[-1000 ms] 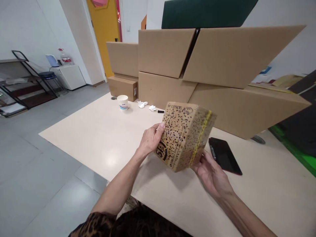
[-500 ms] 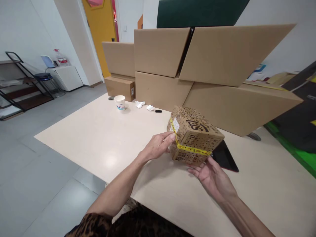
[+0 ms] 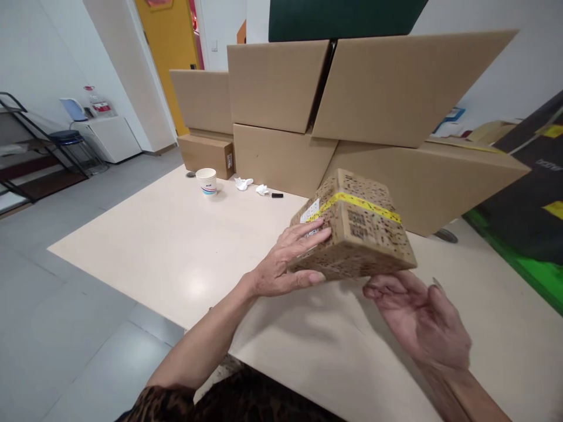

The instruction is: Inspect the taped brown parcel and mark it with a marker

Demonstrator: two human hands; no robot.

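Observation:
A small cardboard box, speckled with dark print, is tilted above the table. Yellow tape runs around it, and a white label shows on its left side. My left hand grips that left side, fingers laid over the face near the label and thumb along the lower edge. Below the box's right part, my right hand is palm up with loosely curled fingers apart. Its fingertips are at the box's lower edge; whether they touch it I cannot tell.
Large cardboard boxes are stacked along the back of the table, with a dark green box on top. A paper cup, crumpled tissues and a small black object stand or lie before them.
The box has turned over in my hands, bringing the taped face upward. My right hand has moved right and opened away from it. The tablet behind is now out of sight.

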